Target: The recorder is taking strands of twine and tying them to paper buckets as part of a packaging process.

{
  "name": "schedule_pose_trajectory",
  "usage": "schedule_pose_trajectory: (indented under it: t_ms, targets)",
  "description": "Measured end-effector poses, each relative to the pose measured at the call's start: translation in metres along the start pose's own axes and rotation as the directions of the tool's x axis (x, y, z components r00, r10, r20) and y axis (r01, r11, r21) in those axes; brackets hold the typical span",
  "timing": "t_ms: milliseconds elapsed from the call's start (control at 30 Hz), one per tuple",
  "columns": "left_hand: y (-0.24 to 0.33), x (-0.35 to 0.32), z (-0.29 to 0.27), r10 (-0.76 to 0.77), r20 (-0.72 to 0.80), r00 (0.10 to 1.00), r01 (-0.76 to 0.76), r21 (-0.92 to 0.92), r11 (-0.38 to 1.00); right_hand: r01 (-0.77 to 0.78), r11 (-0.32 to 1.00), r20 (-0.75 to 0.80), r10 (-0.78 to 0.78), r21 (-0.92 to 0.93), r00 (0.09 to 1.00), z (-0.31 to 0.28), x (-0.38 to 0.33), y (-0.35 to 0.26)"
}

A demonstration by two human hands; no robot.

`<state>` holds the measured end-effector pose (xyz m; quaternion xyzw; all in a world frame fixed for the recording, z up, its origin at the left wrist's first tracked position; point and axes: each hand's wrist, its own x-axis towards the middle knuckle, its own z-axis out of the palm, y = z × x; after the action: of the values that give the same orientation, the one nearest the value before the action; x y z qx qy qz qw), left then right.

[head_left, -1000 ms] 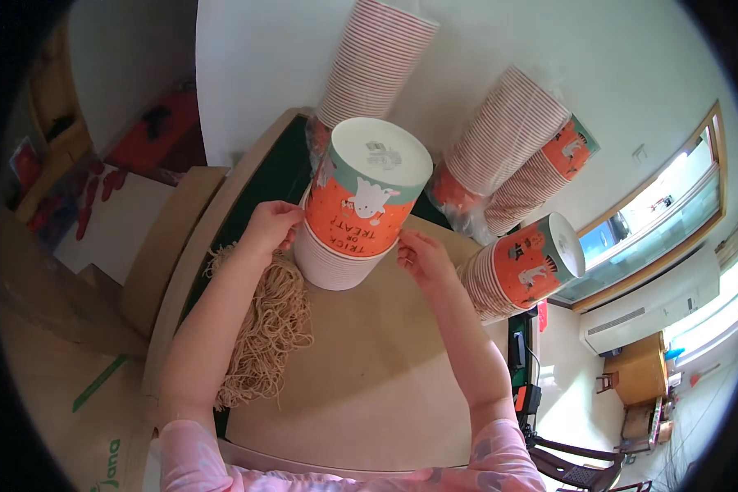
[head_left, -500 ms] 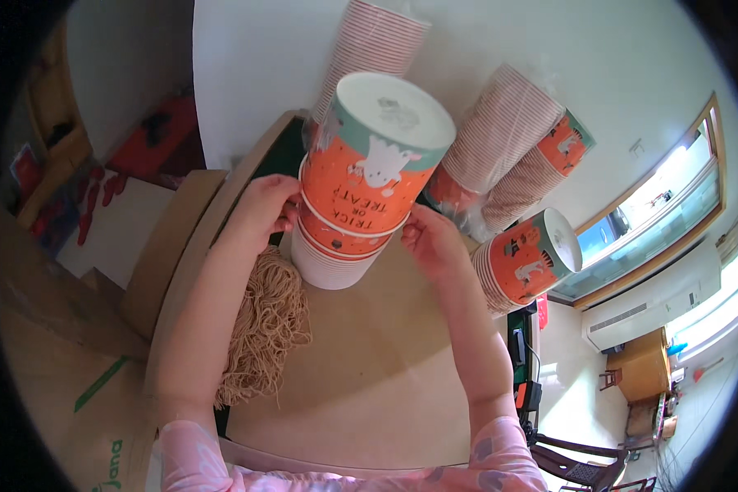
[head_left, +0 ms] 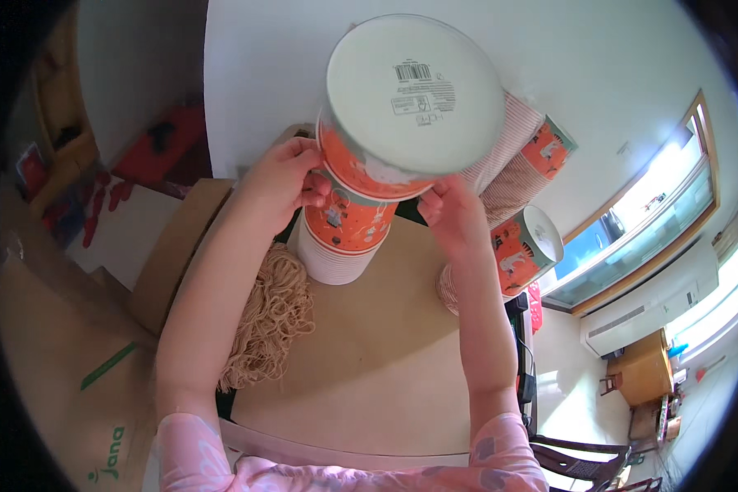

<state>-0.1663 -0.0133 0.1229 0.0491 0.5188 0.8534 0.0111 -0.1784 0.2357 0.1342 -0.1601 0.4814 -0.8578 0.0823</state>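
Note:
An upturned orange paper tub (head_left: pixel 414 98), its pale round base toward me, is held up between both hands. My left hand (head_left: pixel 283 176) grips its rim on the left with bent fingers. On the right side my right hand (head_left: pixel 455 215) pinches the same rim. Below the tub stands a stack of upturned paper tubs (head_left: pixel 348 223), orange with a green band on the top one and white rims underneath. Whether the held tub has wholly left that stack I cannot tell. Beside the stack lies a bundle of tan string (head_left: pixel 272 328).
Past my right forearm stands another stack of orange tubs (head_left: pixel 521 256). Farther back lean stacks of nested tubs (head_left: pixel 508 176), partly hidden. A brown tabletop (head_left: pixel 361 361) spreads before me, with cardboard (head_left: pixel 82 328) at its left and a dark chair (head_left: pixel 578 459) at lower right.
Both hands have raised the top tub away from the stack and toward me, so its base looks larger and more of the tub beneath shows. The view has shifted slightly.

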Motion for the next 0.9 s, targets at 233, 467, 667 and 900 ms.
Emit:
schedule_pose_trajectory:
  t_ms: [233, 467, 667, 900]
  targets:
    - [-0.015, -0.102, -0.028, 0.085, -0.021, 0.996, -0.07, 0.392, 0.917, 0.121, 0.908, -0.037, -0.148, -0.401, 0.988, 0.011, -0.131, -0.013]
    - [-0.083, -0.2, -0.107, -0.13, -0.252, 0.959, 0.23, 0.421, 0.878, 0.173, 0.348, 0.157, -0.073, -0.921, 0.985, 0.027, -0.239, 0.05]
    - [-0.126, -0.245, -0.112, -0.002, -0.325, 0.946, 0.183, 0.529, 0.829, 0.127, 0.192, 0.12, -0.048, -0.973, 0.992, 0.023, -0.284, 0.076]
    - [-0.138, -0.254, -0.111, 0.059, -0.323, 0.945, 0.188, 0.679, 0.71, 0.276, 0.062, 0.236, -0.358, -0.959, 0.903, 0.078, -0.331, 0.013]
